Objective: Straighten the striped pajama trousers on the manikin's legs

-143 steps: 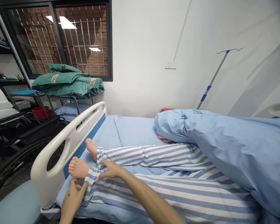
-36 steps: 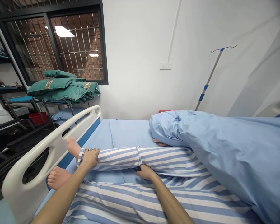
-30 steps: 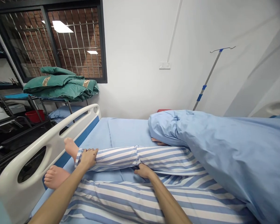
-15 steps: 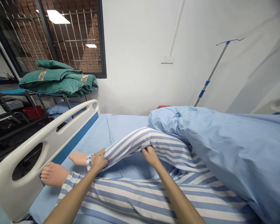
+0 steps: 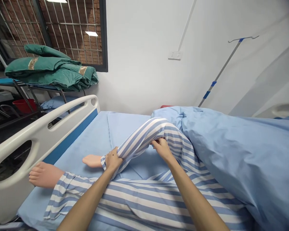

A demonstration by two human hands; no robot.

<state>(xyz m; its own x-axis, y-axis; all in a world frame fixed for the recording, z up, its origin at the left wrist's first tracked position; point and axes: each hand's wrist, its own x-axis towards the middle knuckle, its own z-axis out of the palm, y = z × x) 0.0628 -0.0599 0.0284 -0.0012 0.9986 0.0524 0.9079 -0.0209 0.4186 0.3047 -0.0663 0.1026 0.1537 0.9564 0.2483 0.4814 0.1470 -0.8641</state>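
Note:
A figure that looks like a nursing manikin lies on the bed in blue-and-white striped trousers. Its far leg (image 5: 144, 134) is bent, with the knee raised off the sheet. Just above the ankle, my left hand (image 5: 113, 159) is wrapped round the lower leg. My right hand (image 5: 161, 147) is tucked beneath the bent knee, its fingertips partly hidden behind the trouser cloth. The far foot (image 5: 92, 160) lies low over the sheet. Straight along the near side stretches the near leg (image 5: 144, 195), its bare foot (image 5: 46, 174) pointing at the footboard.
A white and blue footboard (image 5: 69, 112) closes the bed's left end. The blue quilt (image 5: 226, 138) is heaped over the manikin's upper part at right. Beyond stand an IV pole (image 5: 223, 69) and the wall. Green folded bedding (image 5: 50, 72) is piled by the window.
The far leg has bent further: its knee is higher and its foot has slid right, away from the footboard. Both hands have moved with it, keeping their hold. The camera view has shifted slightly.

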